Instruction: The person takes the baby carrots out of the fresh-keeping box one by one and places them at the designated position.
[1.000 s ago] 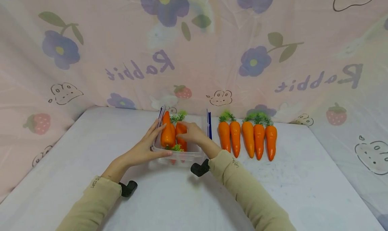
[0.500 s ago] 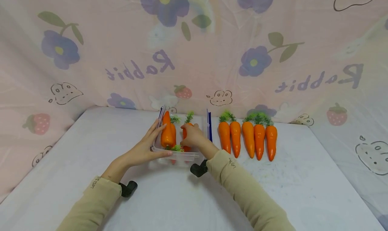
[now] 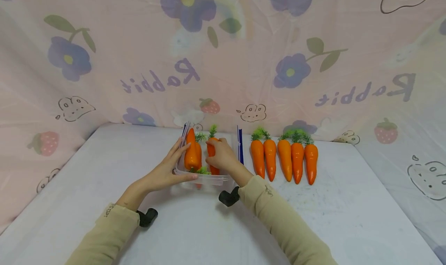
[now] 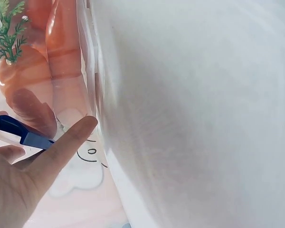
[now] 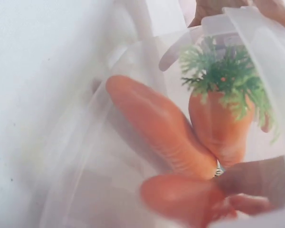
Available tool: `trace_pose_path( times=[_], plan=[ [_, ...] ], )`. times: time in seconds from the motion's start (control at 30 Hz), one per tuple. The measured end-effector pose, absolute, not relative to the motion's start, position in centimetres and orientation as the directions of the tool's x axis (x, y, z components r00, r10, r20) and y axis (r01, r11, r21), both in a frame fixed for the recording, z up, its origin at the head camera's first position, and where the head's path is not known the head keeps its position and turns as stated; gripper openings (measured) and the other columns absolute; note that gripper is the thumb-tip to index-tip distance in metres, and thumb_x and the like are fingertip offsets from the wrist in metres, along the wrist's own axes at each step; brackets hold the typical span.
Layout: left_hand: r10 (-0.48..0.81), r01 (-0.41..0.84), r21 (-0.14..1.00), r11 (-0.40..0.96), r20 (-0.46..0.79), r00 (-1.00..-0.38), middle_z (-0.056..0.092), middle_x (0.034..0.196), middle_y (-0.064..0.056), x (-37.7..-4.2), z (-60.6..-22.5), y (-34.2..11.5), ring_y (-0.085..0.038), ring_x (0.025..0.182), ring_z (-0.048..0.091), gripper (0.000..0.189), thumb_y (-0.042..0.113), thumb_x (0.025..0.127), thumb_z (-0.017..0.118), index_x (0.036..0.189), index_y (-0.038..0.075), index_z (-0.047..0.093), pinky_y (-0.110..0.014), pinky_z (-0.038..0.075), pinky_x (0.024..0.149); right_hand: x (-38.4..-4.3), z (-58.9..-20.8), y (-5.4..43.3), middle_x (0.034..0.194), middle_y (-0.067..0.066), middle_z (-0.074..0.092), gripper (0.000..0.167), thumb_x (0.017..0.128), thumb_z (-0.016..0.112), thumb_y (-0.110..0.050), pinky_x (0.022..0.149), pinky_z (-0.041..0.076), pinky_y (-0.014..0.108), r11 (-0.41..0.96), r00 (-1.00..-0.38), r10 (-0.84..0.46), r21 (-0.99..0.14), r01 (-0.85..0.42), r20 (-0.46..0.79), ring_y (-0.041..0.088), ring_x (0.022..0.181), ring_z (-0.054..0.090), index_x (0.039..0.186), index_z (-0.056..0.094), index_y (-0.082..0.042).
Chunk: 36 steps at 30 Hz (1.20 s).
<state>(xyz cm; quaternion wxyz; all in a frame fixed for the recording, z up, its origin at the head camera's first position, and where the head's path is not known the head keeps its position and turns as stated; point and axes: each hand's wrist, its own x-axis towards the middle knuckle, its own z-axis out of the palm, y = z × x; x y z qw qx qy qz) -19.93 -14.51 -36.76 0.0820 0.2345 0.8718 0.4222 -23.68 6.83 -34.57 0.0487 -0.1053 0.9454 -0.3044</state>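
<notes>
A clear plastic container (image 3: 223, 177) with blue side clips stands at the middle of the table. My right hand (image 3: 224, 156) reaches inside it and pinches a carrot (image 3: 211, 151), leafy top to the back. A gap parts this carrot from the carrots (image 3: 191, 153) lying along the left side, one with its greens toward me. My left hand (image 3: 167, 175) spans the front left corner, fingers extended over the left wall and thumb along the front. The left wrist view shows a straight digit (image 4: 69, 140) beside a blue clip (image 4: 26, 133). Carrots (image 5: 154, 123) show through the wall in the right wrist view.
Several carrots (image 3: 285, 160) lie in a row right of the container, greens toward the back. The container's right clip flap (image 3: 240, 145) stands up between them and the box. A printed cloth (image 3: 223, 64) hangs behind the white table (image 3: 195, 226).
My right hand has drawn its carrot rightward, away from the carrots at the left, then slightly back left. The left hand stays at the container's corner.
</notes>
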Motion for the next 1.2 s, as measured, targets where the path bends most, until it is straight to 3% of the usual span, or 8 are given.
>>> trace_pose_path(
  times=[0.27,0.53,1.03,1.2],
  plan=[
    [0.481,0.346,0.771,0.535,0.058,-0.875,-0.014,0.169,-0.006,-20.1,-36.9,-14.4,-0.046,0.154,0.001,0.1,0.047,0.085,0.075,0.161,0.017,0.016,-0.075,0.016,0.113,-23.4,-34.2,6.9,0.15,0.027,0.043,0.05,0.087,0.072,-0.012,0.105,0.048,0.057,0.712,-0.966,-0.207,-0.654,-0.258,0.155,0.045,0.131,0.05,0.136,0.061,-0.009],
    [0.481,0.339,0.775,0.533,0.053,-0.875,-0.015,0.169,-0.006,-20.0,-36.9,-14.3,-0.047,0.154,0.0,0.1,0.047,0.086,0.074,0.161,0.017,0.015,-0.076,0.016,0.112,-23.3,-34.1,7.1,0.155,0.023,0.037,0.051,0.088,0.072,-0.017,0.101,0.051,0.056,0.637,-0.951,-0.199,-0.707,-0.308,0.236,0.044,0.134,0.049,0.138,0.059,-0.012],
    [0.489,0.34,0.775,0.532,0.046,-0.871,-0.015,0.168,-0.008,-20.0,-36.7,-14.4,-0.046,0.154,-0.001,0.1,0.048,0.086,0.074,0.161,0.018,0.014,-0.075,0.018,0.113,-22.6,-32.7,9.0,0.155,0.023,0.037,0.054,0.083,0.069,-0.01,0.082,0.061,0.046,0.541,-0.909,-0.17,-0.735,-0.409,0.381,0.038,0.113,0.059,0.136,0.06,-0.01],
    [0.483,0.332,0.776,0.536,0.041,-0.875,-0.016,0.168,-0.009,-19.9,-36.7,-14.5,-0.047,0.153,0.0,0.1,0.047,0.086,0.075,0.161,0.019,0.015,-0.075,0.018,0.113,-22.4,-32.2,10.1,0.155,0.022,0.036,0.053,0.083,0.069,-0.01,0.086,0.061,0.046,0.527,-0.91,-0.139,-0.748,-0.402,0.391,0.036,0.115,0.058,0.136,0.061,-0.01]
  ],
)
